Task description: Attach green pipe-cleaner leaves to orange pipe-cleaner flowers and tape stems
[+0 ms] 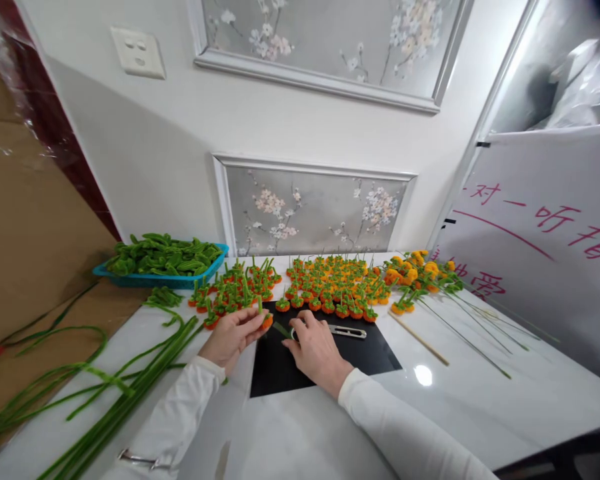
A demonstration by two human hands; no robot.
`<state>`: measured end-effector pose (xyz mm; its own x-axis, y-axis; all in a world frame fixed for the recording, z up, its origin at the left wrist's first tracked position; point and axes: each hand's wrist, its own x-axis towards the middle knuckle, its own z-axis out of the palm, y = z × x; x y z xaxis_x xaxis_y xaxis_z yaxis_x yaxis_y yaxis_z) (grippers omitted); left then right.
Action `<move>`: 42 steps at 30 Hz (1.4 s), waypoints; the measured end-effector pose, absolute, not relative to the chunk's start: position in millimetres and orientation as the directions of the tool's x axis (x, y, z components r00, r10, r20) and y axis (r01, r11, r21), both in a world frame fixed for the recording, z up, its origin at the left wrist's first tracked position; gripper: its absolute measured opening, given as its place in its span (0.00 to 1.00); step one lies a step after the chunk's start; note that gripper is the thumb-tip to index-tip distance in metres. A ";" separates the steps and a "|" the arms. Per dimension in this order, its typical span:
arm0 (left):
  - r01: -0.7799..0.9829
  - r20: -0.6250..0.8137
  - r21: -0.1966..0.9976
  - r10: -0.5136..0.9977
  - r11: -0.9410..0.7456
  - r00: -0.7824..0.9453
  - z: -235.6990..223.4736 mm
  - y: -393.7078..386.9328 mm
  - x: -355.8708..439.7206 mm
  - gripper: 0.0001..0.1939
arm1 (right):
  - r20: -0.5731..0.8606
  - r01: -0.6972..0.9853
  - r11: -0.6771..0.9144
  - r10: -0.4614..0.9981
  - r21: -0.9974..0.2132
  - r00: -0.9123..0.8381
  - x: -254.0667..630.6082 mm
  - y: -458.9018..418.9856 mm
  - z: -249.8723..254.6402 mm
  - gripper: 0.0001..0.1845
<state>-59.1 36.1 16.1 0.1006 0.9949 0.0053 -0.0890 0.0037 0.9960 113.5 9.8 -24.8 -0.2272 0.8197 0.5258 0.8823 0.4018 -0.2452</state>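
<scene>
My left hand (236, 337) pinches a small orange chenille flower (266, 321) with a green stem piece standing up from it. Just right of that flower, my right hand (314, 350) has its thumb and fingers curled on a strip of green tape (281, 329); a pale curved edge, perhaps of its roll, shows between them. A metal tool (349, 331) with a long slot, like thread snips, lies on the black mat (287, 373) beyond my right knuckles, its other end hidden. Rows of orange flowers with green tops (330, 283) stand behind both hands.
Green chenille leaves fill a blue tray (183, 283) at the back left. Long green chenille stems (145, 380) lie along the left side. At right are yellow-orange blooms (410, 273), thin wire stems (473, 337) and a wooden stick (420, 339). A panelled wall (315, 137) closes the back.
</scene>
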 end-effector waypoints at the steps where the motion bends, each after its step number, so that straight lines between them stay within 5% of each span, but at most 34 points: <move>1: -0.080 0.011 0.997 0.994 -0.002 0.106 15.4 35.9 -59.0 0.12 | 0.513 0.889 0.395 0.826 -0.233 -0.233 112.7 10.8 -25.7 0.13; 5: -0.015 0.058 0.998 0.993 -0.057 0.106 12.4 34.8 -55.4 0.18 | 0.426 0.903 0.370 0.869 -0.217 -0.254 118.3 10.3 -27.5 0.07; 9: 0.033 0.087 0.995 0.992 -0.090 0.095 8.6 33.5 -49.7 0.24 | 0.432 0.892 0.376 0.868 -0.252 -0.244 137.7 4.7 -24.4 0.13; 18: 0.062 0.101 0.992 0.981 -0.113 0.163 9.7 22.2 -33.7 0.21 | 0.531 0.486 0.566 0.817 -0.666 -0.223 162.5 -1.0 -9.0 0.13; 24: 0.184 0.165 0.957 0.941 -0.225 0.295 10.6 21.1 -30.8 0.13 | 0.601 0.494 0.619 0.769 -0.611 -0.219 150.5 -7.7 -4.4 0.07; 42: 0.095 0.076 0.990 0.952 -0.108 0.295 5.4 16.3 -22.3 0.19 | 0.655 0.596 0.558 0.753 -0.578 -0.070 152.3 -4.3 -8.6 0.09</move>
<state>-22.3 16.3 5.4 0.2952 0.9524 0.0758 0.0953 -0.1083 0.9895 152.3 -4.3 -8.6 -0.0696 0.7528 0.6546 0.5962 0.5575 -0.5777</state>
